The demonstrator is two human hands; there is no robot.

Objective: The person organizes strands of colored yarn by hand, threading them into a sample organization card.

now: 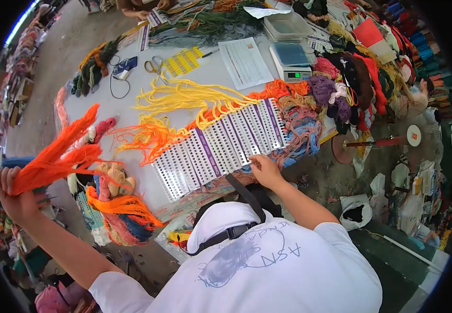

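Observation:
Raised at the far left, my left hand is closed around a bundle of bright orange yarn, whose loose strands stretch right over the table. My right hand has its fingers curled at the lower edge of a perforated card, one of several white cards with rows of holes and purple strips laid side by side. Yellow yarn hangs from the upper edge of the cards. More orange yarn lies at their left end.
Scissors, a yellow sheet, a printed paper and a digital scale lie at the back. Yarn piles line the table's edges. A fan stands right. Another person's hands are at the far side.

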